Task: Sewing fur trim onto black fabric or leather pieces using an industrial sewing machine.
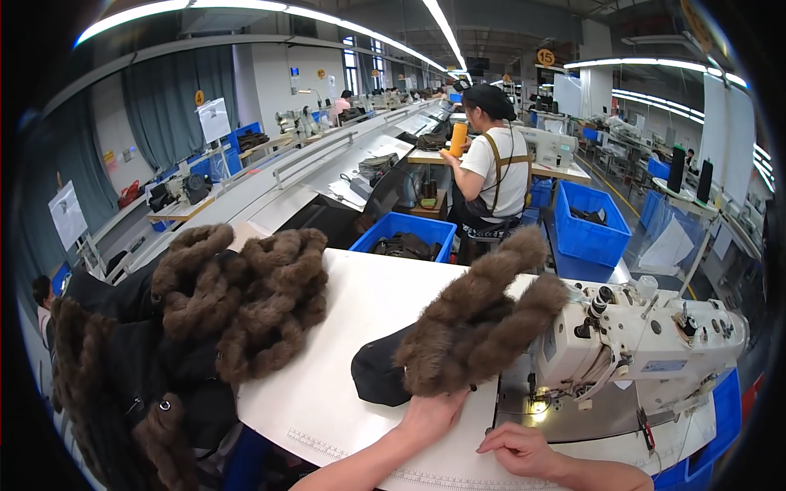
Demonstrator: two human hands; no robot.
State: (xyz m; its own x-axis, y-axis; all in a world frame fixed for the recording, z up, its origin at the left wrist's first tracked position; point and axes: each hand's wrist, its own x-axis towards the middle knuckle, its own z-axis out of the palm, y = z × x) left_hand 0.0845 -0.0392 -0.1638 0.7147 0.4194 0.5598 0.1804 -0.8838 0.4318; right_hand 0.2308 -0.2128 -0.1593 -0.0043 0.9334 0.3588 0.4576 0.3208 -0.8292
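At far left a pile (205, 327) of fur-trimmed black garments waits on our bench (360, 295). Our left hand (430, 415) is closed on the lower edge of a brown fur trim (475, 327) with its black fabric (378, 372), just left of the sewing machine (639, 344). Our right hand (517, 448) rests loosely curled and empty on the bench; we judge we're positioning the piece, which next needs sliding under the needle.

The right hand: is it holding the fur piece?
No, the right hand lies flat on the table near the sewing machine, apart from the fur piece.
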